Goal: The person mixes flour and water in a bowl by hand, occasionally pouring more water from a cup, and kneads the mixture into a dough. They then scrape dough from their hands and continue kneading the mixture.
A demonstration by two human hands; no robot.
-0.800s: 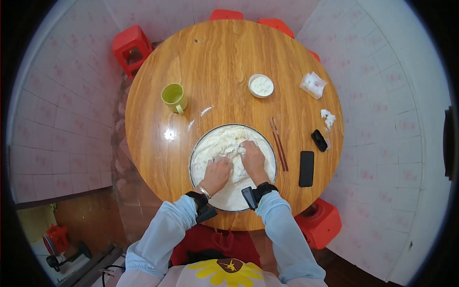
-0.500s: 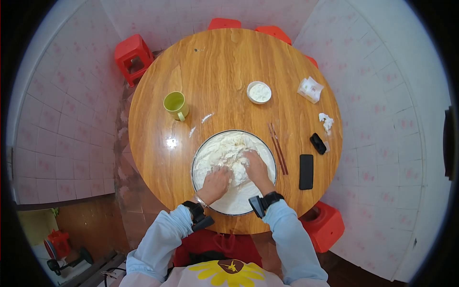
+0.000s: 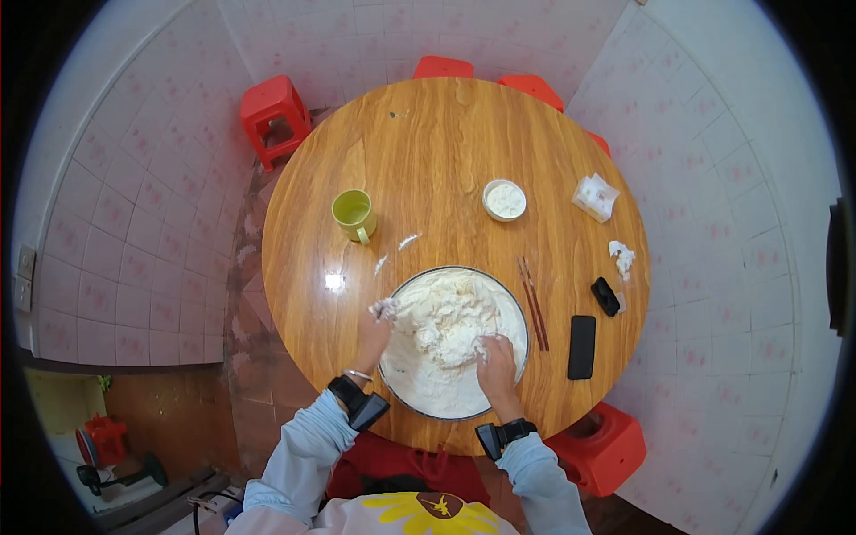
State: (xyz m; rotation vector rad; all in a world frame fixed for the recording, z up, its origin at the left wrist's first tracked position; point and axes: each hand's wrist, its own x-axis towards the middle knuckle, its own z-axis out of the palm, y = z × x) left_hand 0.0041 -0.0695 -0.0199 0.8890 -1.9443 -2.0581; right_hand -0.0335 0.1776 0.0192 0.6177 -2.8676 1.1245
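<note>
here, left hand [image 3: 376, 328] at bowl [image 3: 453, 415] rim, grasp cannot tell, right hand [image 3: 496, 364] released, flat on dough [image 3: 450, 321]

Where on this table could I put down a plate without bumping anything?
The far half of the table, beyond the mug and small bowl, is bare. A smaller patch lies left of the basin, below the mug. The right side is crowded: chopsticks, phone, tissue, packet.

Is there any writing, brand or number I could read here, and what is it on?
No text here can be read.
Small packet on the table: reddish print, too small to read.
Dark badge on the person's front: a yellow figure, no legible letters.
Phone and green mug: no markings visible.
</note>
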